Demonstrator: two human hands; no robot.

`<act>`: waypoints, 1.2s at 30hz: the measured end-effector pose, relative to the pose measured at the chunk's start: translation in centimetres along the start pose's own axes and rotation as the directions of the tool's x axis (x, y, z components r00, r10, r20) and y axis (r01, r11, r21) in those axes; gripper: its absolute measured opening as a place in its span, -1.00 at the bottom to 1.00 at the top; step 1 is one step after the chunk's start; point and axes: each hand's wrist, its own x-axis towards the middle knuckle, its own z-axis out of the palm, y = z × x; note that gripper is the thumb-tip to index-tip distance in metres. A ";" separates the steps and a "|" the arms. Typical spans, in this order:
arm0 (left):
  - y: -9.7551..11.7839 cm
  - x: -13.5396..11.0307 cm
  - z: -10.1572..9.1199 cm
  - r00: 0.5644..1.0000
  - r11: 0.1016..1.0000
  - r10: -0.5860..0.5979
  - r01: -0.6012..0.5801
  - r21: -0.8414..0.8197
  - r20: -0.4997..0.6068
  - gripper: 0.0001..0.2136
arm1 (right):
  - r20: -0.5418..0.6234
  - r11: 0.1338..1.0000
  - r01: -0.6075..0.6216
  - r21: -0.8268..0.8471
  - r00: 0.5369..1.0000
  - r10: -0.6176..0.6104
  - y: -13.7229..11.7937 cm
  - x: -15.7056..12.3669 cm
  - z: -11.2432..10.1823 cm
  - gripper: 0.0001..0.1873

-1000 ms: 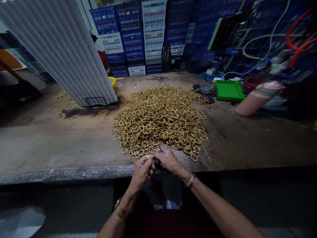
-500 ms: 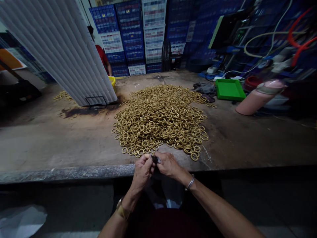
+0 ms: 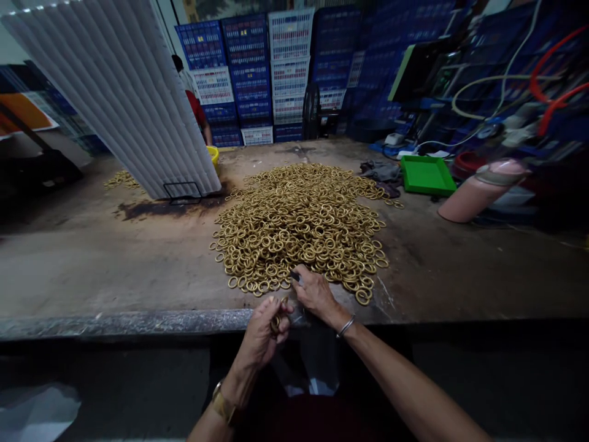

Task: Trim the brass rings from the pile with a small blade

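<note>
A broad heap of brass-coloured metal rings (image 3: 294,227) covers the middle of the table. My left hand (image 3: 262,334), just past the table's front edge, has its fingers closed around a few rings (image 3: 275,323). At the near rim of the heap is my right hand (image 3: 317,299), closed on a small dark tool (image 3: 296,277) that sticks out between thumb and fingers. The tool's kind cannot be made out. Whether the right fingertips also pinch a ring is hidden.
A tall white corrugated panel (image 3: 119,98) leans on a black wire stand (image 3: 183,193) at left, with a yellow container (image 3: 213,155) behind. On the right are a green tray (image 3: 427,175), a pink cylinder (image 3: 478,193) and cables. Stacked crates (image 3: 248,80) line the back; a person (image 3: 197,110) is partly hidden.
My hands were together at the table's edge and are now apart. The right one has moved forward to the heap with the dark tool; rings now show in the left.
</note>
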 end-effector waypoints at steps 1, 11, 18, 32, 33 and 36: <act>0.0 0.1 -0.1 1.000 1.000 -0.008 0.007 -0.022 -0.010 -0.74 | -0.014 1.000 0.018 0.015 1.000 -0.017 -0.1 0.2 0.2 -0.78; 0.2 0.5 -1.2 0.997 0.959 -0.055 0.070 -0.275 0.062 -0.82 | -0.022 0.995 0.102 0.005 0.995 -0.102 -1.2 1.3 1.0 -0.84; 0.4 1.0 -0.8 0.997 0.991 -0.032 0.023 -0.129 -0.068 -0.75 | -0.199 0.939 0.087 0.332 0.980 -0.020 0.2 1.1 0.7 -0.80; -0.8 1.9 0.0 0.919 0.789 0.394 -0.346 0.507 0.013 -0.73 | 0.417 0.253 -0.425 0.869 0.905 0.086 -0.6 -1.9 -1.2 -0.81; -0.7 1.9 0.0 0.920 0.800 0.392 -0.343 0.493 0.004 -0.74 | 0.437 0.236 -0.442 0.865 0.896 0.076 -0.6 -2.0 -1.2 -0.80; -0.3 1.7 0.2 0.930 0.832 0.367 -0.319 0.455 -0.018 -0.76 | 0.470 0.205 -0.468 0.860 0.882 0.042 -0.8 -2.1 -1.2 -0.80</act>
